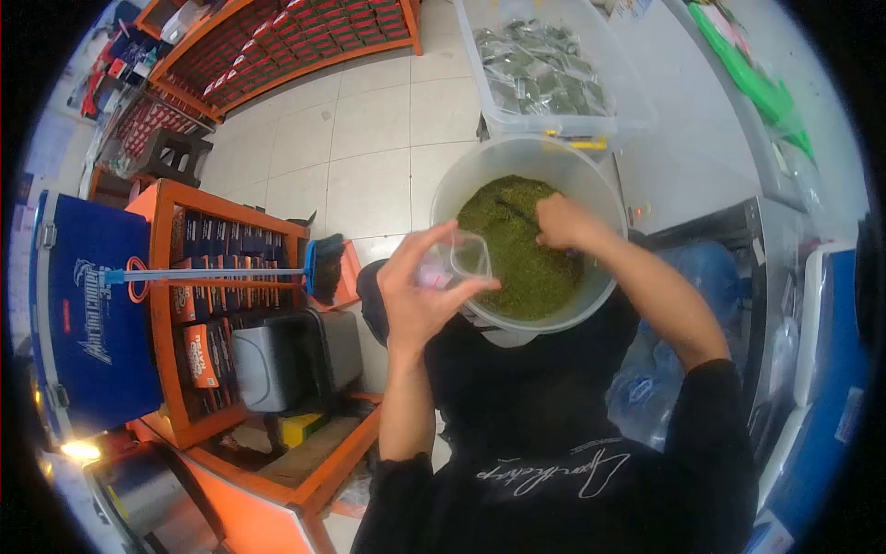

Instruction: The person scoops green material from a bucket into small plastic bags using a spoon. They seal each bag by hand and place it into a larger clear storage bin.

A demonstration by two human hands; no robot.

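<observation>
Running one view from afar: camera worn on person's head, facing forward and steeply down. Black shirt (554, 415) takes up near edge, seen from above. Left hand (412, 294) and right hand (561, 222) sit around middle of my view, at close range, arms reaching away from me. Round tub (512, 155) also close; I look down into it. Beyond, floor (369, 138) runs out to orange rack (412, 23), far left. Lens very wide: straight edges bow, corners go black.
</observation>
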